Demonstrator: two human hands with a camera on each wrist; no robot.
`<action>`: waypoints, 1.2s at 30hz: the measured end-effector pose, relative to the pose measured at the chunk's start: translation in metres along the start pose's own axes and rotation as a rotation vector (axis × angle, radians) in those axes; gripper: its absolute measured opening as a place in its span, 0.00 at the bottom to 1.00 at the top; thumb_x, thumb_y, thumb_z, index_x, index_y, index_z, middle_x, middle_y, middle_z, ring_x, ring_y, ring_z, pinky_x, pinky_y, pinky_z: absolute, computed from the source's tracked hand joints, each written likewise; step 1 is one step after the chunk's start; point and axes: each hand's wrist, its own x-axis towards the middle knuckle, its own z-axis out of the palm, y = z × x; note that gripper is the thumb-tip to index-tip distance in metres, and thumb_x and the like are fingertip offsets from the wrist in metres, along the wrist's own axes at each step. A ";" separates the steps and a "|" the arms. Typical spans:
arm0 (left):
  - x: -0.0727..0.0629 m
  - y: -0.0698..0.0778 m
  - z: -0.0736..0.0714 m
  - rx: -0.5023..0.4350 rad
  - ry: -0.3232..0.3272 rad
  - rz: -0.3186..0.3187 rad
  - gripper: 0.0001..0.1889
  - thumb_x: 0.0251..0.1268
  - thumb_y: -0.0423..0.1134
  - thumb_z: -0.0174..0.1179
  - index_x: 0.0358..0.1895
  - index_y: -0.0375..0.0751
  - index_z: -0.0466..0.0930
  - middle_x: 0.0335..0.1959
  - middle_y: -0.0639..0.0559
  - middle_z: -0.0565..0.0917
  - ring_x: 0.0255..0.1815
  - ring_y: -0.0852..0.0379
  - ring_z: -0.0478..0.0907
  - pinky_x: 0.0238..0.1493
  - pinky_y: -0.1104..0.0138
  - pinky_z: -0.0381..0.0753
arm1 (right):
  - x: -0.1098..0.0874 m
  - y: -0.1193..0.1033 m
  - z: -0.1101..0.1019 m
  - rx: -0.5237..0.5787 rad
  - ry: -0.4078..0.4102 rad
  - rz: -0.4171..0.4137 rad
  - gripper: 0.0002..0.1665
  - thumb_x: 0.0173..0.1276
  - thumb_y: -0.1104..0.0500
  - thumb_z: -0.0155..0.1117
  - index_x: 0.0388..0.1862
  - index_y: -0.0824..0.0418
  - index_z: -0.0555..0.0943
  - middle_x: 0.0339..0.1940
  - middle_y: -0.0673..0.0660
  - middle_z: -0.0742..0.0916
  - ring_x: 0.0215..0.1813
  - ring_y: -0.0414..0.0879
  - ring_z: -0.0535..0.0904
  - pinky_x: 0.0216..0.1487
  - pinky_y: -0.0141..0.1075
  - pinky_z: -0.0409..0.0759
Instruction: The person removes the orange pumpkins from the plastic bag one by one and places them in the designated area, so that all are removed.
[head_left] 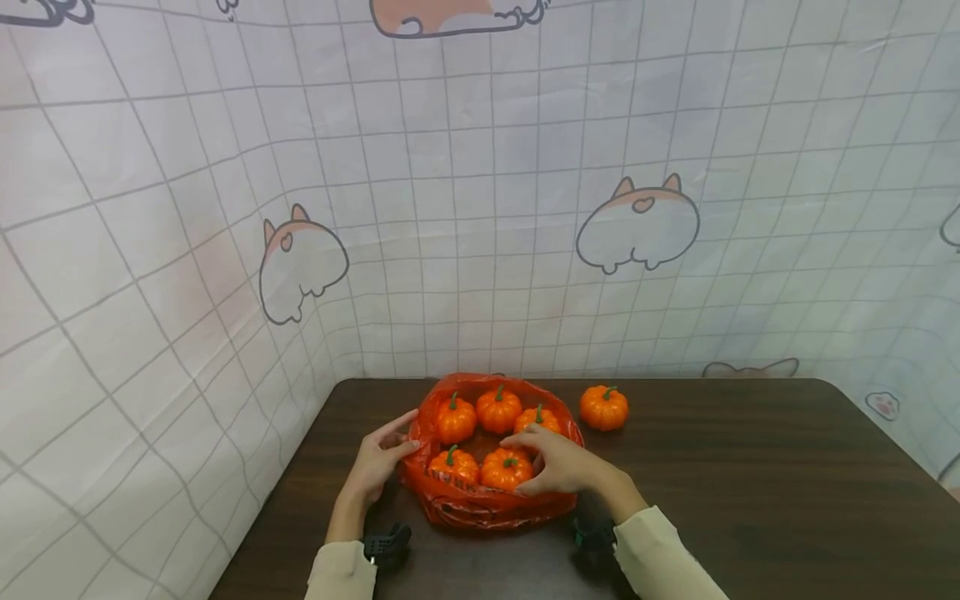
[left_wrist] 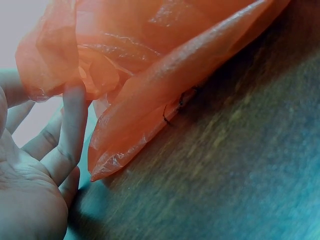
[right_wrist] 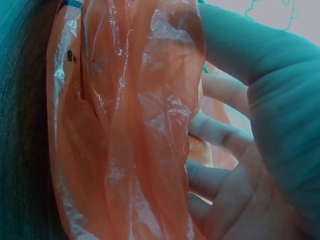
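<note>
A red plastic bag (head_left: 495, 512) lies wide open on the table with several small orange pumpkins inside, all with green stems. My left hand (head_left: 377, 462) holds the bag's left rim between thumb and fingers; in the left wrist view the thin film (left_wrist: 47, 55) folds over the fingertips. Reaching in over the right rim, my right hand (head_left: 558, 462) curls around the front right pumpkin (head_left: 507, 470), thumb at its near side and fingers behind it. In the right wrist view the bag's wall (right_wrist: 125, 125) hides most of that pumpkin and the fingertips.
One more pumpkin (head_left: 603, 408) sits outside the bag, just right of it near the table's back edge. The dark wooden table (head_left: 750, 492) meets a white gridded cloth (head_left: 487, 208) behind and at the left.
</note>
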 end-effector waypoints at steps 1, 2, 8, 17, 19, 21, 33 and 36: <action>0.000 0.000 0.000 0.002 0.000 0.002 0.28 0.67 0.31 0.66 0.69 0.52 0.78 0.41 0.46 0.83 0.43 0.55 0.79 0.44 0.64 0.82 | 0.000 0.000 0.000 -0.005 0.003 0.002 0.41 0.62 0.52 0.77 0.73 0.55 0.74 0.72 0.63 0.72 0.44 0.44 0.81 0.46 0.37 0.80; 0.000 -0.001 0.000 0.005 0.000 0.004 0.27 0.67 0.31 0.66 0.69 0.52 0.79 0.41 0.46 0.83 0.43 0.54 0.79 0.44 0.64 0.82 | 0.000 0.000 0.000 -0.008 0.007 0.005 0.41 0.62 0.51 0.77 0.73 0.55 0.74 0.72 0.63 0.72 0.44 0.43 0.81 0.46 0.38 0.80; 0.000 -0.001 0.000 0.014 0.007 0.009 0.27 0.68 0.32 0.66 0.70 0.49 0.78 0.41 0.44 0.84 0.43 0.55 0.79 0.44 0.65 0.82 | 0.002 0.000 0.002 -0.048 0.029 -0.003 0.42 0.59 0.49 0.78 0.72 0.57 0.75 0.73 0.64 0.71 0.44 0.44 0.80 0.49 0.42 0.79; 0.001 -0.004 -0.001 0.015 0.007 -0.001 0.27 0.67 0.32 0.66 0.69 0.52 0.78 0.41 0.45 0.84 0.44 0.55 0.79 0.46 0.64 0.82 | 0.001 0.001 0.000 -0.051 0.077 -0.010 0.40 0.57 0.47 0.79 0.68 0.51 0.77 0.70 0.57 0.75 0.48 0.45 0.79 0.50 0.41 0.79; 0.001 -0.003 -0.001 0.014 0.006 0.000 0.27 0.67 0.32 0.66 0.69 0.52 0.78 0.42 0.45 0.84 0.44 0.55 0.79 0.46 0.64 0.82 | 0.000 0.001 -0.002 -0.046 0.104 -0.008 0.40 0.57 0.46 0.79 0.68 0.50 0.77 0.73 0.60 0.74 0.60 0.54 0.79 0.58 0.48 0.79; 0.002 -0.003 -0.001 0.013 0.009 0.002 0.27 0.67 0.32 0.66 0.69 0.52 0.79 0.42 0.45 0.84 0.44 0.54 0.79 0.46 0.64 0.82 | -0.001 0.001 -0.004 -0.040 0.127 0.008 0.40 0.57 0.45 0.79 0.68 0.50 0.77 0.77 0.62 0.71 0.72 0.61 0.71 0.65 0.57 0.75; 0.003 -0.004 -0.001 0.016 0.012 -0.010 0.27 0.67 0.32 0.66 0.69 0.52 0.79 0.42 0.45 0.85 0.44 0.54 0.80 0.47 0.63 0.82 | -0.009 0.004 -0.026 -0.007 0.291 0.025 0.40 0.56 0.45 0.80 0.67 0.49 0.77 0.62 0.51 0.77 0.62 0.50 0.75 0.62 0.51 0.78; 0.003 -0.003 -0.001 0.013 0.013 -0.007 0.27 0.67 0.32 0.66 0.69 0.52 0.79 0.42 0.45 0.84 0.44 0.54 0.80 0.46 0.64 0.82 | -0.012 0.005 -0.029 0.014 0.310 0.034 0.40 0.56 0.44 0.80 0.67 0.49 0.76 0.62 0.52 0.77 0.59 0.51 0.75 0.61 0.52 0.77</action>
